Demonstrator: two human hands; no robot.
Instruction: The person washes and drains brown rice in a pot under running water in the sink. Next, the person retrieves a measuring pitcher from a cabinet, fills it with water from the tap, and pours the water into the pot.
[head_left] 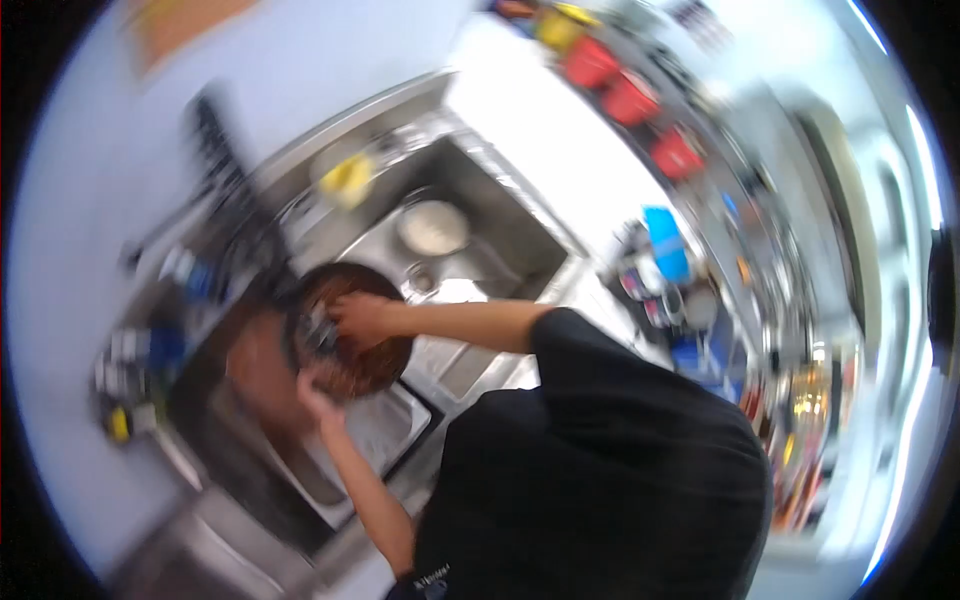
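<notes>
A round dark pan (375, 372) with a brownish inside is tilted over the near sink area. My left hand (318, 398) is at its lower rim with the fingers against the edge; motion blur hides how firmly they grip. My right hand (365, 320) reaches inside the pan, fingers bent around or against a grey, shiny, crumpled thing (320, 332) that looks like a scrubber. A blurred reddish-brown surface (262, 365) lies just left of the pan. Below the pan, a metal basin (385, 435) is partly covered by it.
A steel sink (500, 265) holds a round whitish dish (433, 228). On its back ledge sits a yellow item (348, 180). A black blurred fixture (235, 170) rises behind the pan. Bottles (145, 350) stand left. Red containers (630, 97) line a shelf at upper right.
</notes>
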